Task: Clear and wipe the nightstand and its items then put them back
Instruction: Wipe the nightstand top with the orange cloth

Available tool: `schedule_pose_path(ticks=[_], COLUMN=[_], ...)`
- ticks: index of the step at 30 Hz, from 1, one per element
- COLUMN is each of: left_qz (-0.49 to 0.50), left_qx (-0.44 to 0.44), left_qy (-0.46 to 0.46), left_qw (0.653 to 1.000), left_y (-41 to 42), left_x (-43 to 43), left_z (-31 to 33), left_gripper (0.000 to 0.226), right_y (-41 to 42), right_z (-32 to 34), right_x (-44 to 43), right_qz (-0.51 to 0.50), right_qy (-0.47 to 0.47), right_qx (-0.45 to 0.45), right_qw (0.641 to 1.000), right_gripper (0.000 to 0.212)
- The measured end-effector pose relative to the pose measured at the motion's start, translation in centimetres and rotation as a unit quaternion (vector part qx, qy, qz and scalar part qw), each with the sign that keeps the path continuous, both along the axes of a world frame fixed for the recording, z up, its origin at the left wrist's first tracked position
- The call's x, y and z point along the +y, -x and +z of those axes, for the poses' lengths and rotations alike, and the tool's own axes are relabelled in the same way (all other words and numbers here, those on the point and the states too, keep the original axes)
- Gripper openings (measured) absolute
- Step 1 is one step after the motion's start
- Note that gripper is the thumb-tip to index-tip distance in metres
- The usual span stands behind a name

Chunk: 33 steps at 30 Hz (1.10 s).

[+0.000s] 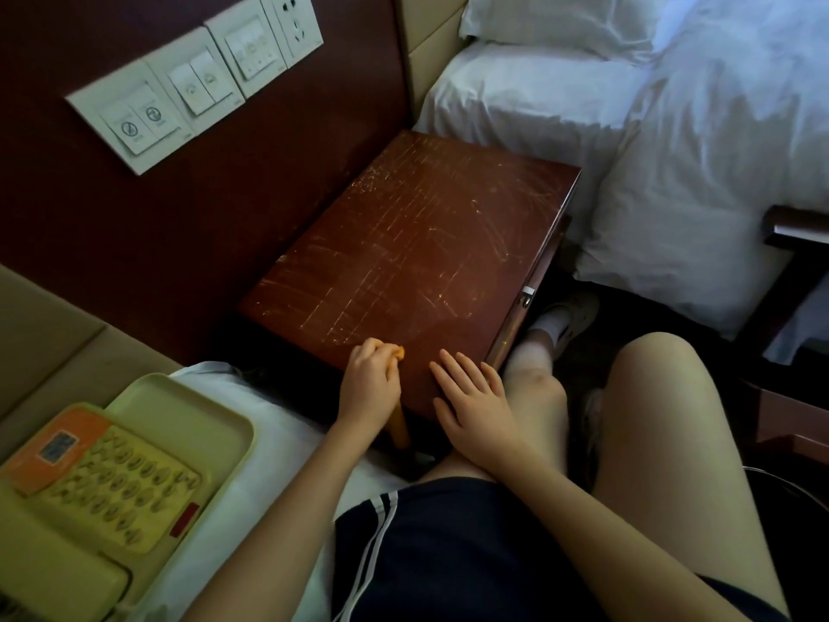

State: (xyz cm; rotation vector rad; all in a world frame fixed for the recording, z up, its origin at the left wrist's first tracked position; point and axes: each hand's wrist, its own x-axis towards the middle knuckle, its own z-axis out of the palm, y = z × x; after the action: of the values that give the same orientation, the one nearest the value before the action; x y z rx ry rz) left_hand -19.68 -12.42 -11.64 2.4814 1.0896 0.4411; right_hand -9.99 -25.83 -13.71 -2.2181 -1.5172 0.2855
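The dark red wooden nightstand (417, 244) stands between two beds, its scratched top bare. At its near left corner my left hand (370, 383) grips an orange cloth (397, 352), part of which hangs down past the edge. Just to the right, my right hand (471, 397) rests flat on the near edge of the top with straight fingers. A yellowed telephone (80, 500) lies in a pale green tray (197, 410) on the bed at the lower left.
A panel of wall switches and a socket (197, 78) sits on the dark headboard above the nightstand. A white bed (628, 141) with pillows lies to the right. My bare knees are close to the nightstand's front, with a drawer latch (527, 291) on its right side.
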Motion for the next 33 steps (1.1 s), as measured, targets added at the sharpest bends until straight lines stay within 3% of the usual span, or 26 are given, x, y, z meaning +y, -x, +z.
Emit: schedule_pose_path(ticks=[2,5,8,10,11,13,16,18,19,21,23,24,26,29,33], left_qz=[-0.001,0.058,0.119,0.123,0.125,0.142,0.164,0.108,0.064,0.004,-0.022,-0.027,-0.037,0.017,0.127], left_qx=[-0.008,-0.109,-0.246,-0.324,-0.330,-0.290,-0.169,-0.149,-0.174,-0.236,-0.275,-0.287,-0.315,-0.342,-0.417], left_qy=[0.036,0.105,0.210,0.285,0.292,0.257,0.148,0.080,0.102,0.303,0.500,0.553,0.570,0.539,0.563], left_qw=[0.999,0.987,0.939,0.894,0.889,0.911,0.960,0.980,0.977,0.923,0.821,0.782,0.758,0.769,0.702], left_y=[-0.1,0.2,0.6,0.9,1.2,1.9,3.5,4.2,4.4,4.5,4.9,5.0,4.7,3.5,2.9], left_x=[0.1,0.3,0.5,0.6,0.8,1.7,2.9,2.5,2.1,0.6,-0.5,-0.8,-1.4,-2.2,-1.4], left_z=[0.7,2.9,6.0,7.6,8.1,8.6,8.4,8.1,7.8,7.8,7.6,7.2,6.4,5.6,4.4], left_gripper=[0.023,0.019,0.016,0.016,0.016,0.013,0.031,0.034,0.028,0.027,0.047,0.052,0.054,0.051,0.029], right_y=[0.1,0.4,1.3,2.5,2.8,3.2,2.7,2.6,2.6,3.0,3.4,3.5,3.9,4.5,4.5], right_z=[0.2,1.1,2.4,3.4,3.8,5.2,7.1,8.4,9.0,10.0,10.2,10.0,9.4,8.0,5.6], right_x=[-0.1,0.4,1.9,2.8,3.2,3.5,3.9,4.1,4.2,4.4,4.8,4.9,5.2,5.2,4.3], right_qz=[-0.007,-0.004,0.043,0.063,0.063,0.059,0.078,0.087,0.087,0.073,0.048,0.030,-0.014,-0.061,-0.054], right_qy=[-0.009,-0.044,-0.025,-0.027,-0.048,-0.087,-0.090,-0.110,-0.123,-0.142,-0.148,-0.154,-0.171,-0.181,-0.158], right_qx=[0.004,0.027,0.102,0.189,0.222,0.259,0.312,0.349,0.377,0.422,0.408,0.379,0.307,0.231,0.185], right_qw=[1.000,0.999,0.994,0.980,0.972,0.960,0.943,0.927,0.914,0.892,0.899,0.912,0.936,0.954,0.968], right_gripper=[0.050,0.047,0.046,0.029,0.012,0.015,0.010,0.015,0.016,0.021,0.021,0.018,0.019,0.029,0.037])
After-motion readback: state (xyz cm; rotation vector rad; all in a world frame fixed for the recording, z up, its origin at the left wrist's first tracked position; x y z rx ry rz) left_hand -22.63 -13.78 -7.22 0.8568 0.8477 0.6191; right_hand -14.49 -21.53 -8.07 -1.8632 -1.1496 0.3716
